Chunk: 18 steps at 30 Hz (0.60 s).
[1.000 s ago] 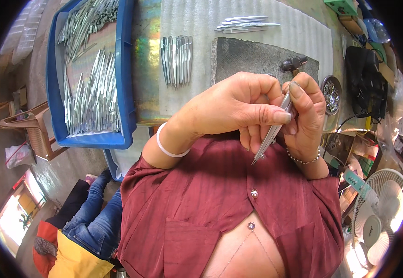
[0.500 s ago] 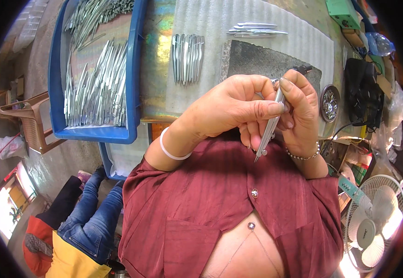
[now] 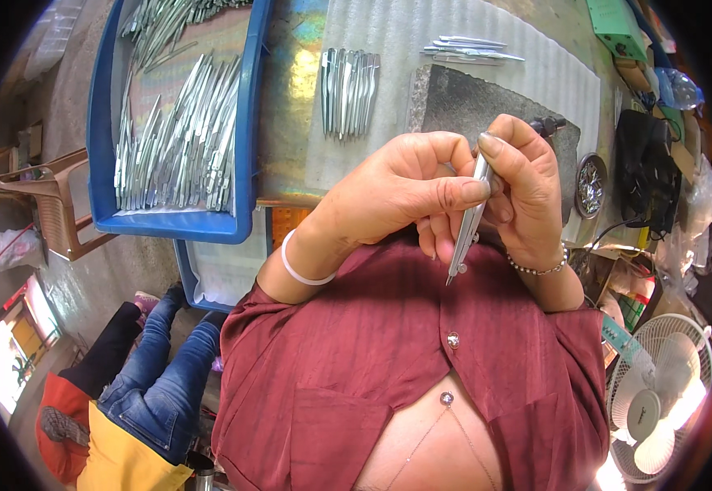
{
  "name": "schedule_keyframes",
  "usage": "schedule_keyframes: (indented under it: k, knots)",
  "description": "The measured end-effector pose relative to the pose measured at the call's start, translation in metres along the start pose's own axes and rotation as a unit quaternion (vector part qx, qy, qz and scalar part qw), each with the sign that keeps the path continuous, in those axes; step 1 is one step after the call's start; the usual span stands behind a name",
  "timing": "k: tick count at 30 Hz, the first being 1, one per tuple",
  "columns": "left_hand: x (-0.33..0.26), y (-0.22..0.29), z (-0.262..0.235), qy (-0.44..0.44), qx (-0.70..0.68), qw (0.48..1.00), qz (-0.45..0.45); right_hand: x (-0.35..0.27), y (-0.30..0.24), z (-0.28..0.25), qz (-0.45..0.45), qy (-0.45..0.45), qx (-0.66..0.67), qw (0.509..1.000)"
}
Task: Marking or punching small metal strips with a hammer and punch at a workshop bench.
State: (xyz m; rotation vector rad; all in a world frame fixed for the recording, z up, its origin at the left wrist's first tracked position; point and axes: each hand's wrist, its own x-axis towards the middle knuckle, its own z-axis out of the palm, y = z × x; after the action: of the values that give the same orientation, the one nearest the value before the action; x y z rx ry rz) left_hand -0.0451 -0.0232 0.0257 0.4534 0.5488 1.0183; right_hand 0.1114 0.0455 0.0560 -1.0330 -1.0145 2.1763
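Held between both hands in front of my chest is a slim silver metal drawing compass (image 3: pixel 469 225), tilted with its pointed end down and small round knobs along its side. My left hand (image 3: pixel 409 180) pinches it between thumb and fingers. On the other side, my right hand (image 3: pixel 532 188) grips its upper end with thumb and forefinger. Fingers cover the top of the compass. Beyond the hands lies a dark stone slab (image 3: pixel 470 102). A neat row of slender metal parts (image 3: pixel 349 94) and a small pile of similar parts (image 3: pixel 472 51) rest on white foam sheeting (image 3: pixel 397 33).
At the left stands a blue tray (image 3: pixel 246 131) with many metal pieces (image 3: pixel 180 139). A round dish (image 3: pixel 605 173) of tiny metal parts sits right of the slab. A fan (image 3: pixel 659 401) stands lower right; another person's legs (image 3: pixel 155 368) show lower left.
The table and its things have shifted slightly in view. Both hands keep hold of the compass, its tip a little further left; my right fingers have shifted slightly at its upper end.
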Motion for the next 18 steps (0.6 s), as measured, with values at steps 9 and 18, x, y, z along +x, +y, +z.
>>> schedule_keyframes:
  k: [9,18]
  knots:
    - [-0.016,-0.01,-0.007,0.049,-0.045,0.997,0.033,0.014,0.006,0.009,0.04,-0.041,-0.027,0.998]
    - [-0.018,-0.015,-0.011,0.055,-0.072,0.995,0.045,0.019,0.009,0.01,0.06,-0.051,-0.019,0.997]
